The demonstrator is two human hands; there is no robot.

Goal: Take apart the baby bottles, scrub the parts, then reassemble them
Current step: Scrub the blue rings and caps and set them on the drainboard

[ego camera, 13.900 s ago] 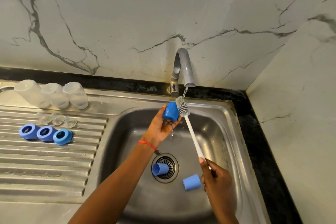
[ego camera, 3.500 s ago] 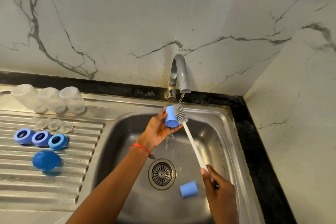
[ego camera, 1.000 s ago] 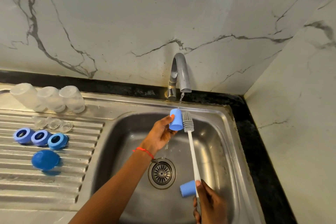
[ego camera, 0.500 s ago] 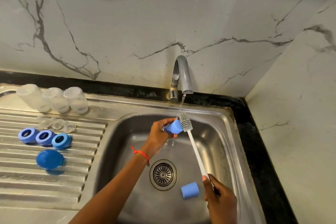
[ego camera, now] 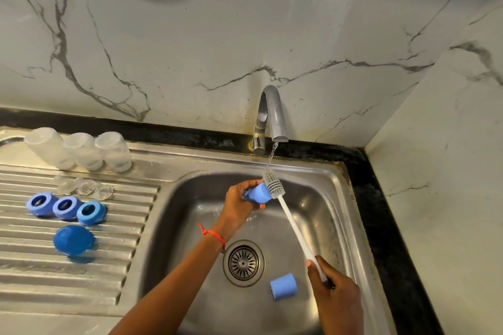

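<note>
A small blue plastic bottle cap (ego camera: 258,193) sits over the steel sink basin (ego camera: 321,215), gripped in the left hand's (ego camera: 239,204) curled fingers. The grey silicone brush head on a white handle (ego camera: 275,185) touches it under the tap's (ego camera: 272,114) thin stream; the right hand (ego camera: 336,294) wraps the handle's end.

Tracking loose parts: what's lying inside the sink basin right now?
One blue cap lies on its side on the sink basin floor, right of the drain strainer. The forearm covers the basin's near-left floor.
</note>
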